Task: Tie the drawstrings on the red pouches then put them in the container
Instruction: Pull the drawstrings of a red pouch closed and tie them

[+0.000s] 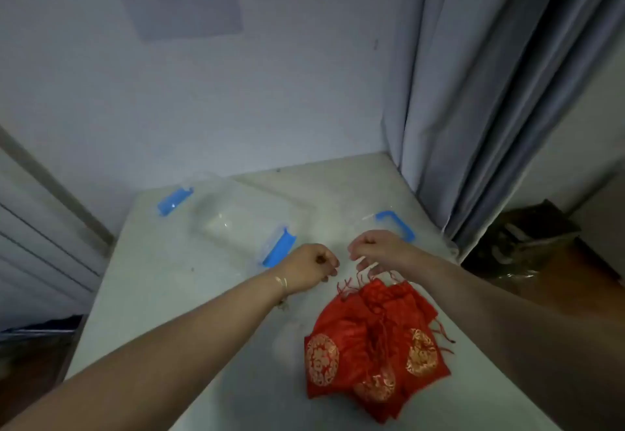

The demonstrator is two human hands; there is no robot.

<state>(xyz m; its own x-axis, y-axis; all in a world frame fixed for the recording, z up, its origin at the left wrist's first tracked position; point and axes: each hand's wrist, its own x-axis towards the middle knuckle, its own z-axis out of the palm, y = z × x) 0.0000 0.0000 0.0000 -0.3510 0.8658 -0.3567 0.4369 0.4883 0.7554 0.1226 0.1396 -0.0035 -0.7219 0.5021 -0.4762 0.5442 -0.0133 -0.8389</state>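
Note:
A heap of red pouches [375,346] with gold round emblems lies on the white table [169,295], near its front right. Their thin red drawstrings [363,278] fan out at the heap's far end. My right hand [378,248] hovers just above those strings with its fingers curled, pinching a drawstring that rises to it. My left hand [313,266] is a little to the left at the same height, fingers curled, with nothing visible in it. The clear container [236,217] with blue latches stands open beyond my left hand.
A clear lid with a blue latch [395,224] lies behind my right hand. A grey curtain [490,92] hangs along the table's right edge, and a wall closes the far side. Dark objects [527,244] sit low on the right beyond the table.

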